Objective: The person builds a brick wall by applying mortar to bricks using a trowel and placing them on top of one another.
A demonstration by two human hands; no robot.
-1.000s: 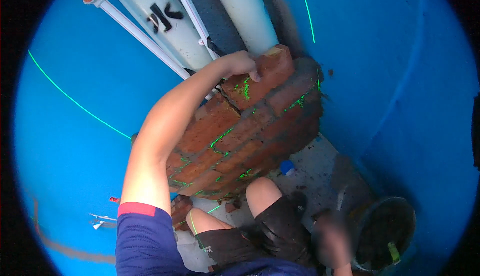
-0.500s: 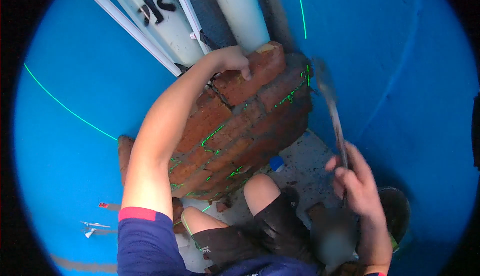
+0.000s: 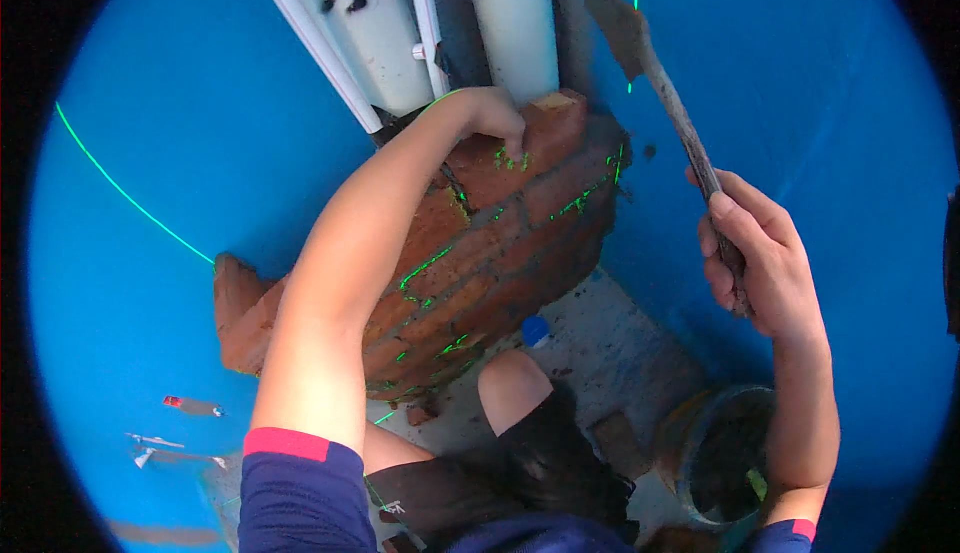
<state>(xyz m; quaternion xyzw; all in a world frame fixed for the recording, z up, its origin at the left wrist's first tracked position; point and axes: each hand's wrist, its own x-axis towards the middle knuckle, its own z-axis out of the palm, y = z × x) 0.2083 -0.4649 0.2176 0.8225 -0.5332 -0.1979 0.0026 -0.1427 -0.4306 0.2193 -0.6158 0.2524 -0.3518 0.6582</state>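
Note:
My left hand (image 3: 500, 115) reaches to the top course of a curved red brick wall (image 3: 470, 273). Its fingers curl over a brick (image 3: 490, 165) there, the thumb side against the front face; the far side of the grip is hidden. Held up to the right of the wall is a trowel (image 3: 685, 133), with my right hand (image 3: 762, 253) wrapped round its long, worn handle. The trowel's flat, mortar-stained blade points up and away, apart from the bricks. Another brick end (image 3: 562, 118) shows just right of my left hand.
White pipes (image 3: 510, 28) rise behind the wall beside pale rails (image 3: 310, 43). A bucket of dark mortar (image 3: 730, 453) stands below my right forearm. Blue sheeting (image 3: 150, 283) surrounds the work. A blue cap (image 3: 536, 331) and brick bits lie on the floor; green laser lines cross the bricks.
My right hand has lifted the trowel up and to the right, its blade now higher. The left hand stays on the brick. The view has shifted slightly, and the bucket shows more fully.

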